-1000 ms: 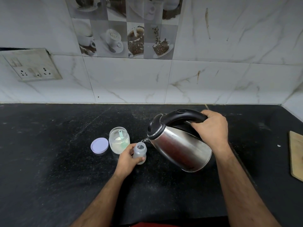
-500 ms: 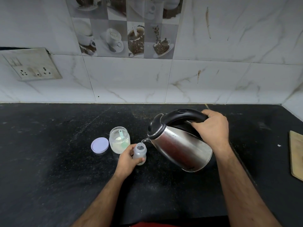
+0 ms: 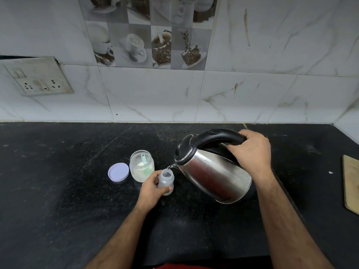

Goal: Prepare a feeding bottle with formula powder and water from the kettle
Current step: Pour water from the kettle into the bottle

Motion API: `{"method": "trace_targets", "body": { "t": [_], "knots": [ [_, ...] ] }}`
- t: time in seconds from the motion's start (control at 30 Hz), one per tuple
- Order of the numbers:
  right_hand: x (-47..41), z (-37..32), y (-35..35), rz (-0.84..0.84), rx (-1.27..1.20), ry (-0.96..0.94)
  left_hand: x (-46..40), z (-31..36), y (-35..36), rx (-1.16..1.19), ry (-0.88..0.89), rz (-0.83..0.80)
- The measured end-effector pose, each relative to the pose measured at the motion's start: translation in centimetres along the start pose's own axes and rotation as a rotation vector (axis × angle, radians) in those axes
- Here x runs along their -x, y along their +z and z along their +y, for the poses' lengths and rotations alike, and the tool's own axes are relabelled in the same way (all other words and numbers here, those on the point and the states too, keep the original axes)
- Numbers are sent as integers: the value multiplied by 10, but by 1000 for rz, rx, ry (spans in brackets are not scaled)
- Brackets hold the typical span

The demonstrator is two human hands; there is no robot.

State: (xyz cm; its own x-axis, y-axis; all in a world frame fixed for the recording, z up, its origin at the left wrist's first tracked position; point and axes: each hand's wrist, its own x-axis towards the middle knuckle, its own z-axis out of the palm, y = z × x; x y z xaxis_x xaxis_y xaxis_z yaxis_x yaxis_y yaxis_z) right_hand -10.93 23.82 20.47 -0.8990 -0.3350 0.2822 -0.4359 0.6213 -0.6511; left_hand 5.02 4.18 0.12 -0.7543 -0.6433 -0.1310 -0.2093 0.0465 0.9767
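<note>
Fingers of the left hand (image 3: 150, 188) grip the bottle (image 3: 165, 180) mid-counter, steadying it while the right hand (image 3: 250, 150), wrapped round the handle, tilts the kettle (image 3: 211, 175) to pour.

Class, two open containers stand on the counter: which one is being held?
The small feeding bottle, gripped by the left hand under the kettle spout. The wider powder jar beside it stands untouched, scoop inside.

lid (image 3: 118, 172) left of jar (image 3: 141, 166) | bottle (image 3: 166, 182) before jar | kettle (image 3: 211, 171) right of bottle
</note>
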Motion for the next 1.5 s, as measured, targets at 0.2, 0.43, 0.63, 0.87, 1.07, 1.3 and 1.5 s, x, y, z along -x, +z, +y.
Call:
{"method": "trace_targets", "body": {
  "t": [0.2,0.43,0.63,0.87,1.07,1.3,1.5],
  "knots": [
    [0,2,0,-2,5,1,1,0,0,-11,6,1],
    [0,2,0,1,9,2,2,2,0,-8,5,3],
    [0,2,1,-2,19,5,2,3,0,0,8,5],
    [0,3,3,-16,14,4,0,0,0,16,0,8],
    [-2,4,7,-26,4,16,-1,2,1,25,-7,-5],
    [-5,7,9,-19,-37,30,-6,0,4,36,-3,20],
    [-14,9,8,-1,-194,63,-13,-4,7,34,-6,23]
  ]
}}
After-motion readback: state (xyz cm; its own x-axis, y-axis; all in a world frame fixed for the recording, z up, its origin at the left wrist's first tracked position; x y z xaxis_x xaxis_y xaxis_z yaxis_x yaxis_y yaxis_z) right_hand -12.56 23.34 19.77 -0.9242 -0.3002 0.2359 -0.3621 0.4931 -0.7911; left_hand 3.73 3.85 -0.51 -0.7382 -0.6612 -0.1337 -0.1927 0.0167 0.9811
